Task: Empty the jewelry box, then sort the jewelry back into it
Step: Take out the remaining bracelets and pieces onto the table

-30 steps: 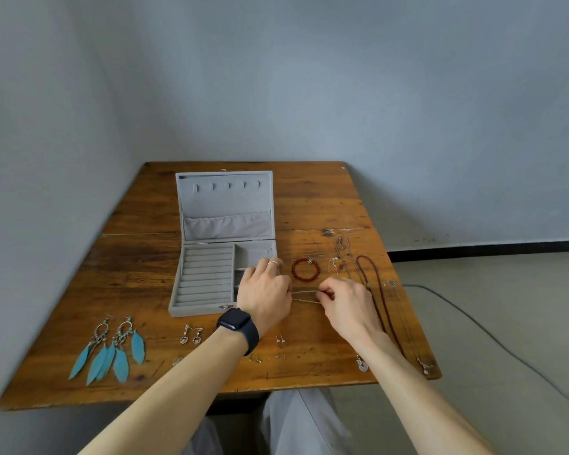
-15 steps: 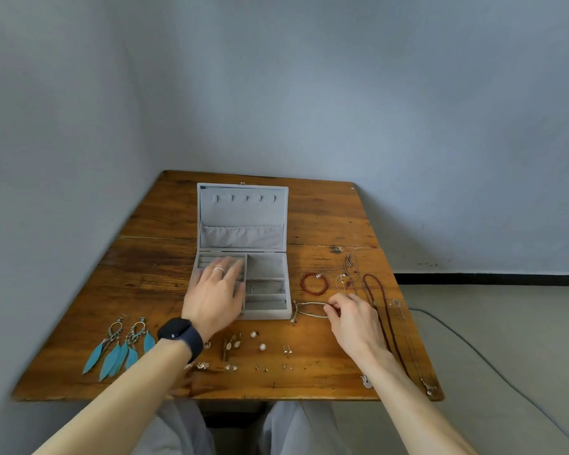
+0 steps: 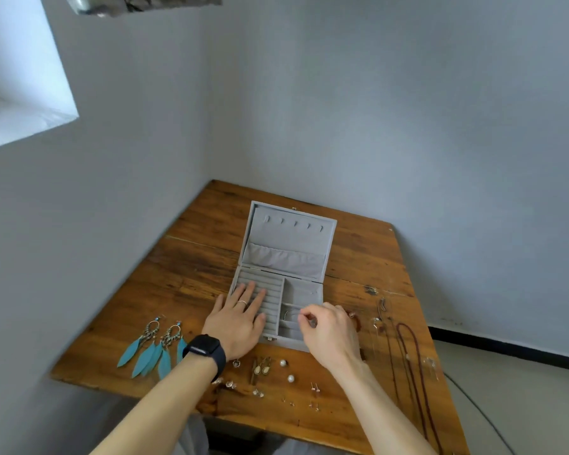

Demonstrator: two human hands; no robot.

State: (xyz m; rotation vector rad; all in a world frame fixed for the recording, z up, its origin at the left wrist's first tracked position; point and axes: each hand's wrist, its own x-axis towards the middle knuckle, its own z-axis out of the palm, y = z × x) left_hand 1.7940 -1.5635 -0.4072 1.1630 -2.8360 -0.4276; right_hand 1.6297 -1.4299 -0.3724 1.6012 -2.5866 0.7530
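The grey jewelry box (image 3: pixel 289 254) lies open on the wooden table (image 3: pixel 184 284), lid tipped back. My left hand (image 3: pixel 240 318), with a ring and a black watch, rests flat on the ring rolls in the box's left half. My right hand (image 3: pixel 329 333) hovers over the box's right compartments, fingers curled, pinching a thin silver bangle that it mostly hides. Another thin bangle (image 3: pixel 288 314) lies in the middle right compartment. Blue feather earrings (image 3: pixel 151 349) lie at the left. Small earrings and pearl studs (image 3: pixel 276 372) lie in front of the box.
Long cord necklaces (image 3: pixel 408 356) and small pendants lie along the table's right side, and a red bead bracelet (image 3: pixel 357 323) peeks out behind my right hand. Walls close in behind and to the left. A cable (image 3: pixel 473 402) runs across the floor at the right.
My right hand lifted the silver bangle off the table and moved left over the box's right compartments. My left hand stayed on the ring rolls. The view tilted upward.
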